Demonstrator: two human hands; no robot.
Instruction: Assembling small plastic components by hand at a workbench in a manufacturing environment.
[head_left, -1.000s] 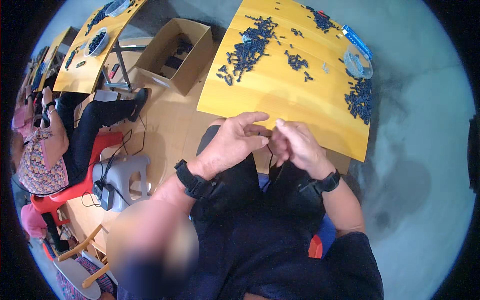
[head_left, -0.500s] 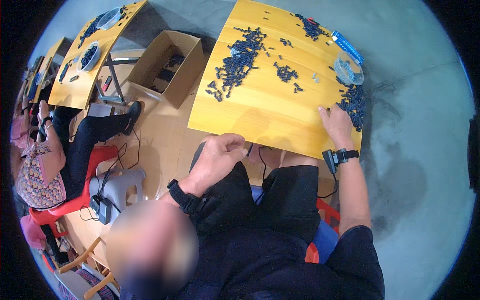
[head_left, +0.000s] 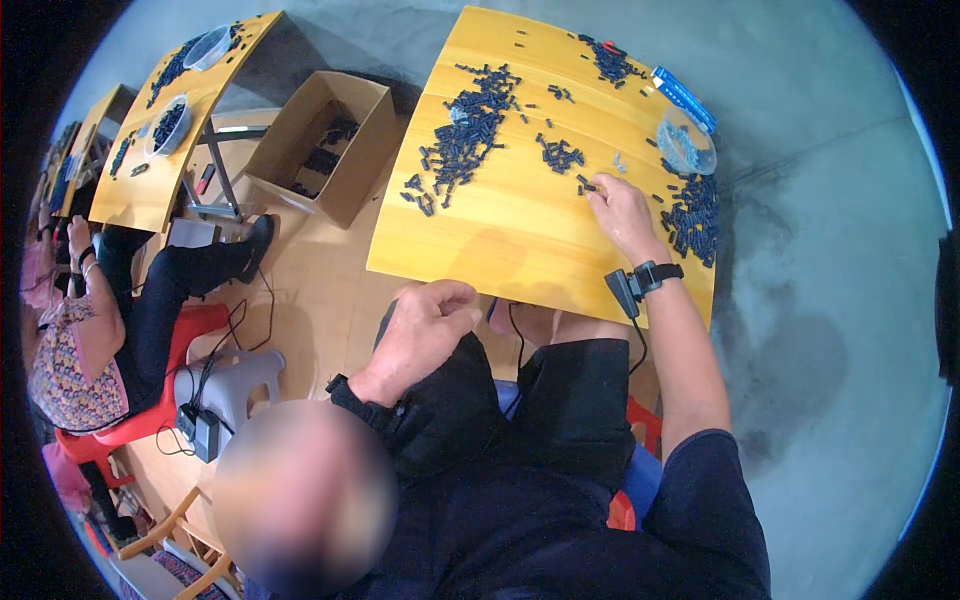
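My right hand [head_left: 622, 215] is over the yellow wooden table [head_left: 480, 235], thumb and fingers drawn together. Its fingertips meet a couple of small black cylindrical parts [head_left: 583, 184]; whether one is gripped cannot be seen. My left hand [head_left: 425, 330] hovers at the table's near edge above my lap, fingers curled into a pinch, and anything inside is hidden. A long pile of black parts [head_left: 470, 130] covers the left side. A smaller cluster [head_left: 561, 155] lies mid-table, and another pile [head_left: 692, 222] sits at the right edge, beside my right wrist.
A clear plastic tub [head_left: 686, 142] with small pale pieces stands at the right edge, near a blue-and-white box [head_left: 684, 98]. More black parts [head_left: 610, 62] lie at the far edge. On the floor to the left is a cardboard box [head_left: 350, 180]. Another person [head_left: 75, 350] sits at a neighbouring table.
My right hand has moved left, from the right-hand pile to the loose parts near mid-table. My left hand stays pinched at the near edge. The whole view has shifted slightly.
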